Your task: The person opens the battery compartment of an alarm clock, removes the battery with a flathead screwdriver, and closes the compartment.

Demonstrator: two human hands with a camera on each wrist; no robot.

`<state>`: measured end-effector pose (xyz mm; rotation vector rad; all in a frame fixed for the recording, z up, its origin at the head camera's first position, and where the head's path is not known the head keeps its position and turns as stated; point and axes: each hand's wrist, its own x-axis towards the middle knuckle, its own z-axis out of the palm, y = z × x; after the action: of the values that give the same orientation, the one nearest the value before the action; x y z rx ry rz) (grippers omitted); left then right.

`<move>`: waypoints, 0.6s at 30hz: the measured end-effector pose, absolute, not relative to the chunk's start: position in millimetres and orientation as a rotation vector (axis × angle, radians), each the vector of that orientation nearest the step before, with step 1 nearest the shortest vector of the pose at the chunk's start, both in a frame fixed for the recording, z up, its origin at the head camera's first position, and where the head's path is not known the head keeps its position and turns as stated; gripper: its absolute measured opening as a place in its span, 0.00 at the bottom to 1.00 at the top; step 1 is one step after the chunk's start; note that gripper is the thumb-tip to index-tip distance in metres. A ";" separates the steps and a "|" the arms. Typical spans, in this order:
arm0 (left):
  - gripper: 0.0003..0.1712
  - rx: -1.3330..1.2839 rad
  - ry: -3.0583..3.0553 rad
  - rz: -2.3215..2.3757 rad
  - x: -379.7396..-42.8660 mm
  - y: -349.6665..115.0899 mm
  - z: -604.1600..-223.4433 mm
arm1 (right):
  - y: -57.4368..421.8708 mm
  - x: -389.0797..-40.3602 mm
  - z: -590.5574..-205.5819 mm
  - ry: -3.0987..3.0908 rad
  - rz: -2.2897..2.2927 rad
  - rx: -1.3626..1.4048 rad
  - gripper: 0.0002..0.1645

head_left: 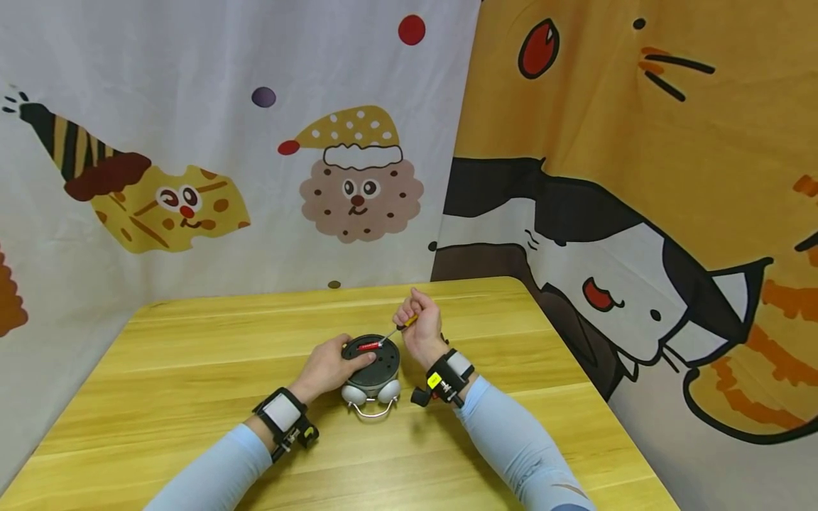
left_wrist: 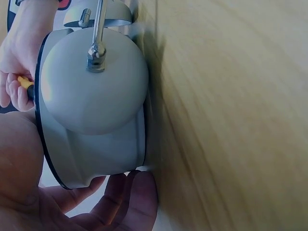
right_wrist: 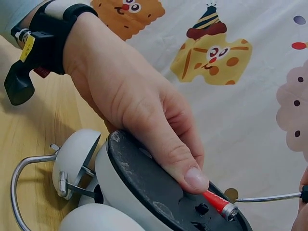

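Alarm clock [head_left: 385, 370] is laid back-up, pretty much midway between the left and right edges of the table [head_left: 192, 390], bells [head_left: 388, 392] toward the near edge. It's gripped by the left hand [head_left: 328, 366]; a screwdriver [head_left: 407, 323] is held in the right hand [head_left: 423, 332], tip right by the red battery [head_left: 367, 346].

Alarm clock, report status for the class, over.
Left hand grips alarm clock, back up. Right hand holds screwdriver, tip near red battery. Left thumb close to battery.
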<state>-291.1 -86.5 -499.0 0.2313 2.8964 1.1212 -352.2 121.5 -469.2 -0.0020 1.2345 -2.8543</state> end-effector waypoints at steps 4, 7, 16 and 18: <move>0.40 0.230 2.890 1.114 -290.7 -85.7 -498.4 | 125.4 -352.3 -467.4 1.297 -2.834 -0.022 0.36; 0.41 0.229 2.883 1.117 -290.5 -85.7 -498.6 | 130.9 -353.8 -465.5 1.340 -2.830 -0.034 0.35; 0.42 0.222 2.890 1.113 -289.4 -87.3 -498.5 | 151.0 -358.4 -458.6 1.419 -2.820 -0.085 0.36; 0.43 0.223 2.890 1.103 -289.0 -87.3 -498.2 | 155.2 -359.2 -456.9 1.458 -2.803 -0.089 0.36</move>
<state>-289.0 -87.3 -498.2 0.2228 2.8904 1.1028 -359.2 155.2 -456.9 -0.0888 1.4577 -2.8028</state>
